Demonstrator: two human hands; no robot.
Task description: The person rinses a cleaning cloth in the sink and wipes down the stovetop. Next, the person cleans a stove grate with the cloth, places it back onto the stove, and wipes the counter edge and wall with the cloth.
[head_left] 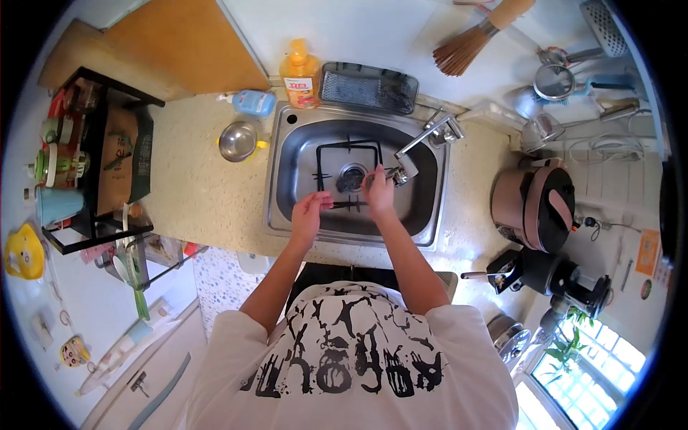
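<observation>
A black square stove grate (349, 145) with short prongs lies within the stainless steel sink (287, 154), around the dark drain (351, 179). My left hand (309, 215) is closed at the grate's near left corner, its fingers on the bar. My right hand (378, 193) is closed around the grate's right side, just beside the faucet (410, 161) head. The fingers of my right hand partly hide that bar. Whether water is running, I cannot tell.
Behind the sink stand an orange detergent bottle (299, 75), a blue bottle (254, 102) and a dark wire tray (369, 87). A metal cup (238, 141) sits left. To the right is a pressure cooker (534, 204). A black rack (89, 172) stands far left.
</observation>
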